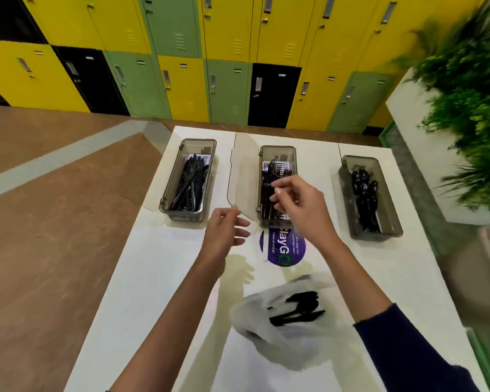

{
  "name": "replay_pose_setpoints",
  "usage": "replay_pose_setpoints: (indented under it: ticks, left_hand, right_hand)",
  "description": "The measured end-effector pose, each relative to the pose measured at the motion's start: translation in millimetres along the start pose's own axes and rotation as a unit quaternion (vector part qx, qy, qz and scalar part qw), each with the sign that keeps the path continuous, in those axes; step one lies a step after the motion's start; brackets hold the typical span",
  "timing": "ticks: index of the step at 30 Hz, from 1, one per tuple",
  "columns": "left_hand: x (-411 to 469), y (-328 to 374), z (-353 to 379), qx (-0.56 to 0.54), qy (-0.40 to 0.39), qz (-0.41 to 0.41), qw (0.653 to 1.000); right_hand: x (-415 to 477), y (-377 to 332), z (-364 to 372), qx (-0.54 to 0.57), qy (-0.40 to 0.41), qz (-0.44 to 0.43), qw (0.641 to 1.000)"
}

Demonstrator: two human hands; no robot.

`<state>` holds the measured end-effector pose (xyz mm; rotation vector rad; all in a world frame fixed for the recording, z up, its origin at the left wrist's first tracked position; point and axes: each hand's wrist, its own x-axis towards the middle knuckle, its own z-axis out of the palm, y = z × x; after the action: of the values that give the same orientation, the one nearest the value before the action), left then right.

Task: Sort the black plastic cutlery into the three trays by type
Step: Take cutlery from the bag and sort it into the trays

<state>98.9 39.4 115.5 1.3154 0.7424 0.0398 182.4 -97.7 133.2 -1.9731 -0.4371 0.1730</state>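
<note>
Nearest us, a white plastic bag point(280, 315) still holds a few pieces of black cutlery point(297, 309). Knives point(190, 182), forks point(275, 176) and spoons point(365, 196) already fill three smoky trays. Our right hand point(300, 205) pinches over the fork tray point(277, 154), whether on a fork we cannot tell; our left hand point(227, 230) hovers loosely open, empty.

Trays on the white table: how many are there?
3. The left tray holds knives, the middle tray, under the right hand, holds forks, and the right tray holds spoons.
</note>
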Motion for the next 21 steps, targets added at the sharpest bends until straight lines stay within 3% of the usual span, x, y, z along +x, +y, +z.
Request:
replay_pose_setpoints:
  ticks: [3, 6, 8, 10, 14, 15, 17, 21]
  left_hand:
    - [-32.6, 8.8, 22.3, 0.080, -0.130, 0.020, 0.988]
    - [-59.9, 8.1, 39.0, 0.197, -0.292, 0.014, 0.936]
    - [-69.0, -0.6, 47.7, 0.289, -0.385, -0.022, 0.876]
    - [-70.4, -18.6, 58.4, 0.396, -0.431, -0.053, 0.809]
    - [-62.1, -69.0, 75.0, 0.641, -0.420, -0.019, 0.642]
    - [-59.9, -81.8, 76.6, 0.674, -0.398, -0.010, 0.622]
    - [-55.5, -102.5, 78.8, 0.690, -0.343, -0.009, 0.637]
    - [-43.8, -122.2, 77.7, 0.663, -0.234, 0.028, 0.711]
  right_hand:
    - [-31.1, 14.4, -33.7, -0.008, -0.001, 0.021, 1.000]
    - [-63.9, 26.4, -61.4, 0.003, -0.055, 0.077, 0.996]
    - [-83.1, 34.5, -70.1, 0.010, -0.127, 0.142, 0.982]
    - [-102.3, 44.3, -74.6, -0.025, -0.220, 0.201, 0.954]
    - [-125.9, 67.3, -65.7, -0.178, -0.353, 0.232, 0.889]
    - [-129.4, 72.7, -60.3, -0.226, -0.367, 0.221, 0.875]
    - [-135.9, 84.8, -51.9, -0.270, -0.361, 0.214, 0.866]
    - [-143.1, 105.6, -44.6, -0.247, -0.265, 0.225, 0.905]
